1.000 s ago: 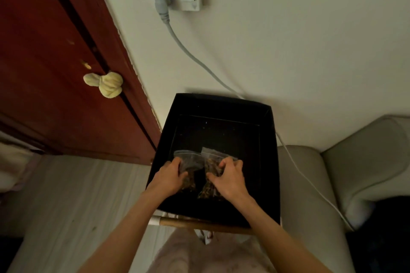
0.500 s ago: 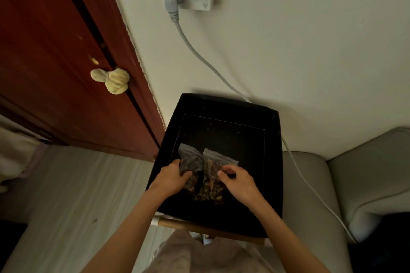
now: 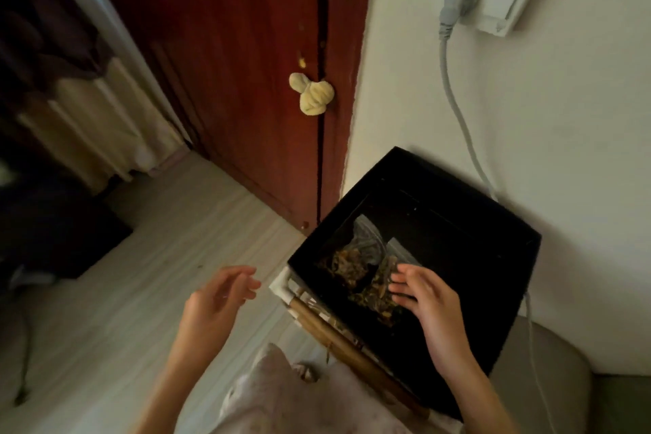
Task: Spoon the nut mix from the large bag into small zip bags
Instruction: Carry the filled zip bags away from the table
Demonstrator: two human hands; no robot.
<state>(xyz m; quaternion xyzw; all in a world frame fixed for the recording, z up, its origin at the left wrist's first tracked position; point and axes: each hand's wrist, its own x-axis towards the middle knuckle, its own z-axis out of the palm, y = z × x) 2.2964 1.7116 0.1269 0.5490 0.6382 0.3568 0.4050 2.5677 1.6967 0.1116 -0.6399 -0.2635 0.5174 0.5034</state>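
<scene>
Currently my right hand (image 3: pixel 428 296) rests flat-fingered on the near zip bag (image 3: pixel 378 287), steadying it inside the black box (image 3: pixel 458 232); my left hand (image 3: pixel 218 296) hovers relaxed, empty.

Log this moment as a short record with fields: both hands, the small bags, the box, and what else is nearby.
left hand: open, held in the air over the floor, left of the box, holding nothing
right hand: open, fingers straight, at the right zip bag
zip bags: two, filled with nut mix, side by side in the box; left bag, right bag
box: black, open top, by the wall
nearby: grey plug in wall socket; red wooden door
</scene>
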